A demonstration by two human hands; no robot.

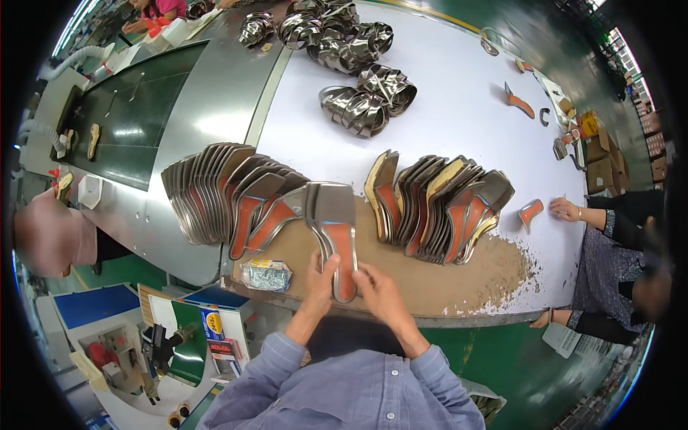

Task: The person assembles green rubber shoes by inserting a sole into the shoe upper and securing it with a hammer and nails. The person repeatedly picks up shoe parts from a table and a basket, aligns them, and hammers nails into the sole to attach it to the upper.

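In front of me, over the table's near edge, I hold a small stack of shoe soles [343,247], grey at the wide end and orange along the narrow part, with shiny rims. My left hand [319,285] is closed on the left side of the narrow end. On its right side, my right hand [382,291] grips the same soles with thumb and fingers. A long row of soles [208,190] stands on edge to the left. Another row of similar soles [430,204], some with pale yellow sides, leans together to the right.
Bundles of shiny metallic straps [358,104] lie on the white table [459,107]. A foil-like packet [266,275] sits near the front edge. At right are a loose sole [530,212] and another person's hand [565,209]. A green conveyor belt [132,115] runs at left; a machine [118,358] stands below it.
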